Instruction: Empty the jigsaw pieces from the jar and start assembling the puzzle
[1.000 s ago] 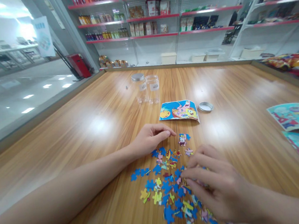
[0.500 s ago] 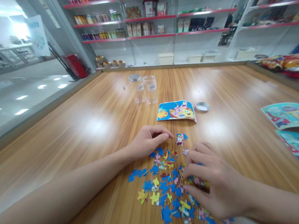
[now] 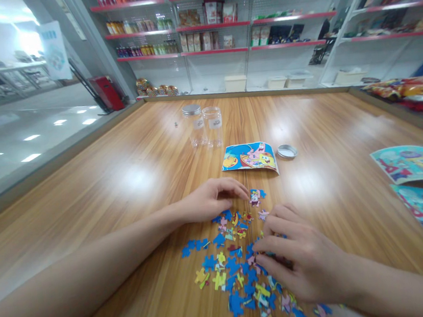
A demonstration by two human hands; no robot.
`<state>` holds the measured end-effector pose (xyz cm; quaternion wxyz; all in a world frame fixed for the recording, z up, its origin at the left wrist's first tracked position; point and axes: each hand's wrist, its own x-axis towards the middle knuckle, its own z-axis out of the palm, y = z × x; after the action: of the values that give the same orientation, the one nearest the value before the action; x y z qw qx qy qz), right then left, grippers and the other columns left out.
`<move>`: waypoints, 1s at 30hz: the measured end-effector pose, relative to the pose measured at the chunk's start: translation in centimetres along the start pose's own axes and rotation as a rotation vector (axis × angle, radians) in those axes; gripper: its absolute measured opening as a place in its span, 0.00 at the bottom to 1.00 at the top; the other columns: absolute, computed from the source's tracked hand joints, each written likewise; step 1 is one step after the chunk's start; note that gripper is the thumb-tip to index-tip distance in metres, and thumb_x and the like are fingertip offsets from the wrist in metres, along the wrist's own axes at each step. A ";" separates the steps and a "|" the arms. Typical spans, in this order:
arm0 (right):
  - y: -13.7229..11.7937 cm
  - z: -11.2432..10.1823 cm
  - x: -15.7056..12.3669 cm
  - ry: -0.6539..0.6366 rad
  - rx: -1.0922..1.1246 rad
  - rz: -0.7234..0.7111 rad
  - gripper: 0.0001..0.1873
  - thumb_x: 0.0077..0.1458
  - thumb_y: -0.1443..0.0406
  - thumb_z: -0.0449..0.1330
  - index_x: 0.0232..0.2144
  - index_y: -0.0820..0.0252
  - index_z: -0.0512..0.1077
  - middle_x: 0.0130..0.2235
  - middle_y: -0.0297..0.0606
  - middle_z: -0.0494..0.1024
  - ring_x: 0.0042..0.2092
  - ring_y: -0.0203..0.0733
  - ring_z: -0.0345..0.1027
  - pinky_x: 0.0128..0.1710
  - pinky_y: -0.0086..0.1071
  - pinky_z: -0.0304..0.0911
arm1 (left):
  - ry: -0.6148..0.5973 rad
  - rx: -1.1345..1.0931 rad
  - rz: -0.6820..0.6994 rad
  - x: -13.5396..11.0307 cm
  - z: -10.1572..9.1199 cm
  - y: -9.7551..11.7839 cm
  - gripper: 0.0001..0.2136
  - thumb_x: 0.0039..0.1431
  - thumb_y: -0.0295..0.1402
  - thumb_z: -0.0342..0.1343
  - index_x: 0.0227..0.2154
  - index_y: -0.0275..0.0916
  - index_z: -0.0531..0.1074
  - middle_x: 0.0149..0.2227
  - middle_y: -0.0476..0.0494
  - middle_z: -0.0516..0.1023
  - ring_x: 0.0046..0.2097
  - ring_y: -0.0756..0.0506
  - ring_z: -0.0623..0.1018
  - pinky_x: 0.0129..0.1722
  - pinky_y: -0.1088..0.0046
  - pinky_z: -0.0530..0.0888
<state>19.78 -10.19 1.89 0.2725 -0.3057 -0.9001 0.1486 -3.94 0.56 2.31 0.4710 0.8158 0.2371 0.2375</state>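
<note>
A heap of small jigsaw pieces [image 3: 240, 268], mostly blue with yellow and pink, lies on the wooden table [image 3: 123, 190] in front of me. My right hand [image 3: 301, 260] rests on the heap's right side, fingers curled down onto the pieces; what they pinch is hidden. My left hand [image 3: 212, 199] lies at the heap's far edge with fingers curled, fingertips beside a small joined pink-and-blue cluster [image 3: 256, 195]. A cartoon picture card [image 3: 250, 156] lies just beyond it.
Two clear jars [image 3: 203, 123] stand further back, one capped, one open, with a loose metal lid [image 3: 286, 151] by the card. Two more picture sheets [image 3: 419, 184] lie at right. Snack bags [image 3: 415, 90] and store shelves [image 3: 218, 24] line the back; a glass partition [image 3: 8, 137] is left.
My right hand has shifted slightly over the heap, fingers working at pieces. My left hand has crept a little toward the small cluster. The view has drifted slightly.
</note>
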 end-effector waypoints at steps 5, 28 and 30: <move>-0.1 0.0 0.0 0.045 0.017 -0.038 0.08 0.61 0.71 0.58 0.32 0.61 0.77 0.29 0.38 0.68 0.35 0.42 0.56 0.37 0.39 0.51 | -0.266 0.053 0.094 -0.5 -1.8 1.0 0.08 0.55 0.21 0.58 0.35 0.38 0.79 0.60 0.37 0.72 0.61 0.37 0.72 0.64 0.53 0.68; -0.2 0.4 -0.2 -0.068 -0.062 0.079 0.09 0.62 0.60 0.60 0.41 0.58 0.76 0.36 0.39 0.72 0.42 0.47 0.60 0.43 0.42 0.54 | -0.165 0.459 0.341 -0.8 0.6 0.4 0.23 0.64 0.33 0.59 0.62 0.43 0.68 0.63 0.37 0.70 0.66 0.35 0.65 0.66 0.49 0.64; -0.3 0.6 -0.1 -0.061 -0.062 0.078 0.09 0.62 0.59 0.60 0.40 0.58 0.76 0.36 0.39 0.72 0.42 0.47 0.60 0.44 0.42 0.54 | -0.155 0.471 0.364 -0.8 0.7 0.3 0.23 0.64 0.33 0.59 0.61 0.43 0.68 0.62 0.36 0.71 0.66 0.35 0.66 0.65 0.49 0.66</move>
<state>19.39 -10.53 1.52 0.2292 -0.3444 -0.8995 0.1404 -4.13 -0.52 2.11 0.2353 0.9473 0.0990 0.1934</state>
